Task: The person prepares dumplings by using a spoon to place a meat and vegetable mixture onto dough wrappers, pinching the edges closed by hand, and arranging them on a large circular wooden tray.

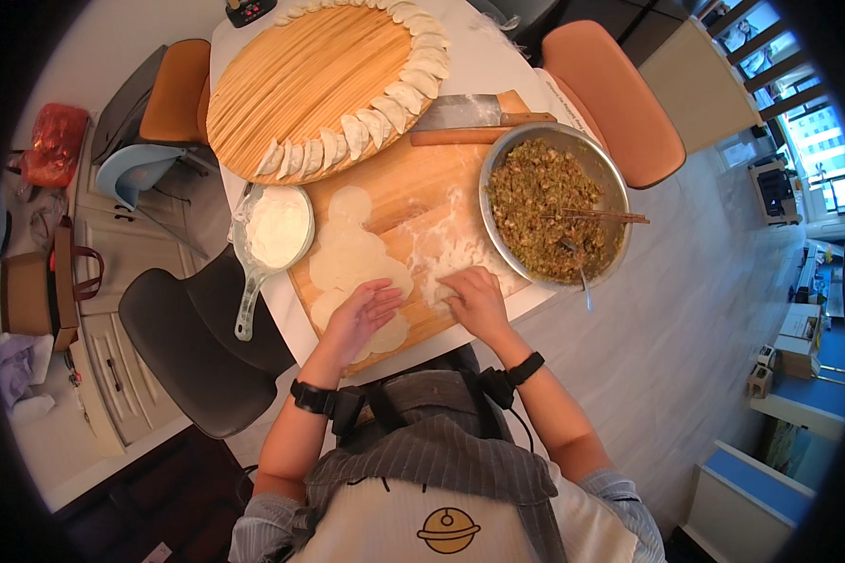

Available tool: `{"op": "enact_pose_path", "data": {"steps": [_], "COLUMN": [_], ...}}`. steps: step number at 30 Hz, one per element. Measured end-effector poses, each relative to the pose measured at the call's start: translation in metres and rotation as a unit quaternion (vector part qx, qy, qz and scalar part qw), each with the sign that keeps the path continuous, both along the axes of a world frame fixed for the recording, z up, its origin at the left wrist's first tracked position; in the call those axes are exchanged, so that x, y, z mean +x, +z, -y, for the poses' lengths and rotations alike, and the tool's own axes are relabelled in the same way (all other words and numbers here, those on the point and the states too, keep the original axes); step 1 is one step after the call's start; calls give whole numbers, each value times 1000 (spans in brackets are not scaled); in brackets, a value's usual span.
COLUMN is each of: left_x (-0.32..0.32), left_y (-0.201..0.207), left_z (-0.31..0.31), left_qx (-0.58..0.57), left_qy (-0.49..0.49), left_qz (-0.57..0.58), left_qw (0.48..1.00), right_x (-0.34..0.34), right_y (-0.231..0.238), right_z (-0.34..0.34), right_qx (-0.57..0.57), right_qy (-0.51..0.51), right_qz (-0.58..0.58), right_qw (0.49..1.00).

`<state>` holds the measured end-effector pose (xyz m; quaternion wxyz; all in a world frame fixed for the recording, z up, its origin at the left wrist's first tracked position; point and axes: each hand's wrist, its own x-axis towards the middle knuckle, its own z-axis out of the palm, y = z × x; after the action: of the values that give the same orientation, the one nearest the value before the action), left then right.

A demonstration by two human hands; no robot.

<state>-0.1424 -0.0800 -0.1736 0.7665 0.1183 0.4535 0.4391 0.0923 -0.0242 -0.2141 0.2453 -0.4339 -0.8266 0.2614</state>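
Flat round dough wrappers (347, 258) overlap along the left side of a floury wooden board (432, 178). Above the lower ones is my left hand (371, 308), palm partly turned up, fingers stretched out and holding nothing. My right hand (479, 302) is bent down at the loose flour (469, 251), its fingers curled together; whatever lies under the fingertips is hidden. Right of it stands a metal bowl of chopped filling (545, 202) with chopsticks (610, 216) and a spoon (586, 286) in it. A pale, handled scoop of flour (277, 225) sits left of the wrappers.
Folded dumplings (385, 111) line the rim of a round slatted tray (300, 80) at the far left. A cleaver (460, 113) and a wooden rolling pin (455, 137) lie between tray and bowl. Chairs surround the table, including a dark one (207, 347) at left and an orange-brown one (615, 103).
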Motion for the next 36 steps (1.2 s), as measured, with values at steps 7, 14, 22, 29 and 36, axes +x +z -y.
{"op": "enact_pose_path", "data": {"steps": [7, 14, 22, 29, 36], "left_x": [-12, -22, -29, -30, -31], "left_y": [6, 2, 3, -1, -4], "left_z": [20, 29, 28, 32, 34], "left_qx": [5, 9, 14, 2, -9], "left_qy": [66, 117, 117, 135, 144], "left_qz": [-35, -27, -49, -41, -71], "left_qw": [997, 993, 992, 990, 987], "right_x": [-6, 8, -9, -6, 3], "right_y": [-14, -5, -15, -15, 4], "right_z": [-9, 19, -10, -19, 18], "right_qx": [-27, 19, 60, 45, 45], "right_qy": [-125, 5, -85, -98, 56], "right_qz": [-57, 13, -52, -10, 57], "right_qw": [990, 1000, 993, 994, 996]}}
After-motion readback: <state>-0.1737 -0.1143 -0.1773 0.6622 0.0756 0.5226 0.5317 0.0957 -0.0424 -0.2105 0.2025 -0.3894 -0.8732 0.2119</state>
